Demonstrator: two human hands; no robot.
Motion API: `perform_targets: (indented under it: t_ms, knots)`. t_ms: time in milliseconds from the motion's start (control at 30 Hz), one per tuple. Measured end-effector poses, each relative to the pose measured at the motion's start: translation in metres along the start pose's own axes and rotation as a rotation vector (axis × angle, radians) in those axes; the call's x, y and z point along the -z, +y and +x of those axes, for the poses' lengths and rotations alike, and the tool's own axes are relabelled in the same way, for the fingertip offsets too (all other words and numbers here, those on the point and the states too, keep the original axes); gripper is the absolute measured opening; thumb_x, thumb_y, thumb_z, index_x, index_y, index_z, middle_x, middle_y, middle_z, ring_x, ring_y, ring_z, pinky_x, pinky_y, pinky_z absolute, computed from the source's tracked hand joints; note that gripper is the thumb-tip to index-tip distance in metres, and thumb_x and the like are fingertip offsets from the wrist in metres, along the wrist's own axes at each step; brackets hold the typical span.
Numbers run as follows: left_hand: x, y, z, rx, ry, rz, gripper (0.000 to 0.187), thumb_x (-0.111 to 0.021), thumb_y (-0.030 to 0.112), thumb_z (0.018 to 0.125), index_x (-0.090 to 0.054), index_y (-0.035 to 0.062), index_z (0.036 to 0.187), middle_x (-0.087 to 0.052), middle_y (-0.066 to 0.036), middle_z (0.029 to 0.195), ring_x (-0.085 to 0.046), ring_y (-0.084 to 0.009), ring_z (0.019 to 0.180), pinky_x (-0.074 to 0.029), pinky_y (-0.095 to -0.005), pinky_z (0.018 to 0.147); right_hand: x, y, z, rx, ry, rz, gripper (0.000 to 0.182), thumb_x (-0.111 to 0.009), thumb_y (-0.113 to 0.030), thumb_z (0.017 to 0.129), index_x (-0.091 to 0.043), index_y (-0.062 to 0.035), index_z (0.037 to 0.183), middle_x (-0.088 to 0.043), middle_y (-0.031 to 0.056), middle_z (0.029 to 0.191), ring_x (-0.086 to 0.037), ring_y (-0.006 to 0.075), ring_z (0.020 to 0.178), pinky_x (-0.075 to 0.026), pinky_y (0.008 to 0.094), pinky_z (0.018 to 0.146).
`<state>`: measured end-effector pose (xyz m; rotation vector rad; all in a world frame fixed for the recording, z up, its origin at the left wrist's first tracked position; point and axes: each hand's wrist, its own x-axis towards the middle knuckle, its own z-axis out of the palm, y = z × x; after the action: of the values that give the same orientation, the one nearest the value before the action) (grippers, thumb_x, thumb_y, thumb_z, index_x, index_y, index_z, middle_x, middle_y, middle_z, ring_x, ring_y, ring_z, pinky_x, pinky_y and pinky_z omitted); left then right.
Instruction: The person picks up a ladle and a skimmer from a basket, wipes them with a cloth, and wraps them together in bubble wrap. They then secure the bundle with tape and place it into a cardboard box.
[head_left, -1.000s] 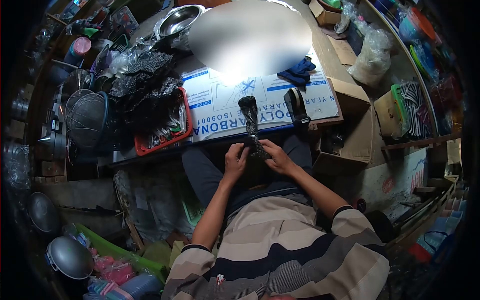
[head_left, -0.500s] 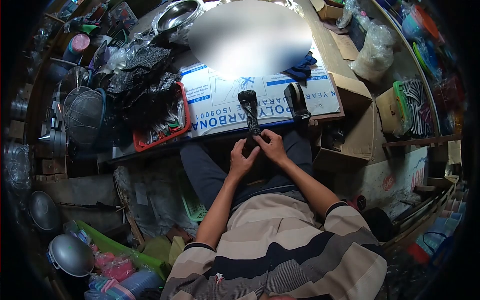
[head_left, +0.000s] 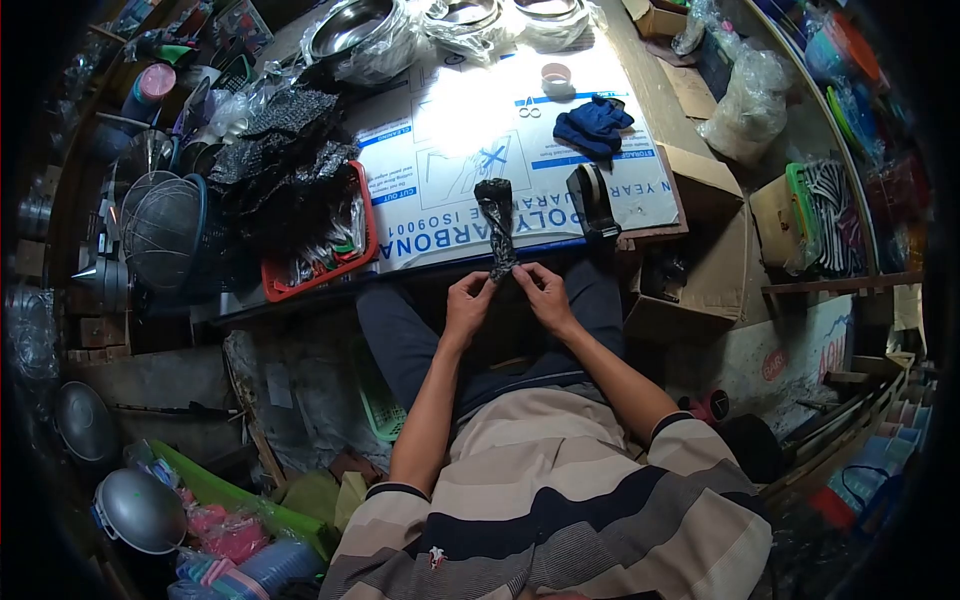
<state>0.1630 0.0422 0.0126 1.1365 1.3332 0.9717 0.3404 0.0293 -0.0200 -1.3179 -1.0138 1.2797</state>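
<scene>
The left hand (head_left: 467,306) and right hand (head_left: 546,299) have drawn apart since the earlier frame, their fingertips now pinching the lower end of the black plastic bundle (head_left: 496,222) at the bench (head_left: 664,233)'s near edge. A tape dispenser (head_left: 592,203) and blue cloth (head_left: 593,127) lie toward the right edge; a red basket (head_left: 371,222) stands left. The bundle looks glossy, crinkled, flared at its far end.

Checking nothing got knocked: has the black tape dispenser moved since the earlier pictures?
No; the black tape dispenser sits in the same spot beside the large lettering on the printed board.
</scene>
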Motion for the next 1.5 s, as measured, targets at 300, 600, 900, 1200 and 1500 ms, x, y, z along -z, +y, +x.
perform_targets:
  t_ms: [300, 600, 900, 1200, 1500]
  knots:
    - [0.002, 0.014, 0.004, 0.325, -0.063, -0.045, 0.035, -0.068, 0.038, 0.109, -0.079, 0.0076, 0.096, -0.056, 0.010, 0.073, -0.044, 0.0002, 0.066, -0.032, -0.0222, 0.059, -0.004, -0.024, -0.006, 0.243, 0.145, -0.282, 0.020, -0.075, -0.018, 0.103, -0.073, -0.0014, 0.115, -0.072, 0.0054, 0.103, -0.066, 0.0143, 0.086, -0.052, 0.0290, 0.079]
    - [0.005, -0.010, 0.012, 0.144, -0.089, -0.184, 0.031, -0.069, 0.027, 0.109, -0.069, 0.0021, 0.126, -0.068, 0.005, 0.093, -0.052, -0.0013, 0.080, -0.042, -0.0212, 0.070, 0.009, -0.061, -0.020, 0.641, -0.206, -0.672, 0.043, -0.080, -0.011, 0.089, -0.068, 0.0021, 0.128, -0.069, 0.0173, 0.128, -0.066, 0.0369, 0.115, -0.055, 0.0444, 0.103]
    - [0.006, -0.003, 0.003, -0.033, -0.065, 0.036, 0.029, -0.075, 0.020, 0.104, -0.070, 0.0025, 0.127, -0.075, -0.004, 0.102, -0.069, -0.0116, 0.100, -0.054, -0.0271, 0.088, 0.020, -0.033, 0.002, 0.437, -0.330, -0.589, 0.032, -0.082, -0.013, 0.089, -0.074, -0.0006, 0.118, -0.075, 0.0166, 0.111, -0.068, 0.0373, 0.106, -0.056, 0.0457, 0.095]
    - [0.010, -0.015, 0.011, -0.167, 0.051, 0.256, 0.025, -0.080, 0.015, 0.099, -0.079, 0.0009, 0.120, -0.080, -0.009, 0.111, -0.073, -0.0139, 0.098, -0.056, -0.0288, 0.088, 0.011, -0.032, 0.024, 0.247, -0.301, -0.342, 0.032, -0.083, -0.015, 0.091, -0.076, -0.0003, 0.119, -0.076, 0.0169, 0.107, -0.072, 0.0349, 0.098, -0.058, 0.0407, 0.087]
    - [0.005, -0.031, 0.056, -0.002, 0.087, 0.068, 0.030, -0.076, 0.026, 0.103, -0.080, -0.0003, 0.116, -0.081, -0.006, 0.100, -0.071, -0.0105, 0.093, -0.053, -0.0271, 0.087, 0.000, -0.011, 0.064, 0.113, -0.173, -0.271, 0.028, -0.085, -0.020, 0.091, -0.081, -0.0028, 0.112, -0.080, 0.0164, 0.107, -0.078, 0.0286, 0.104, -0.059, 0.0379, 0.093]
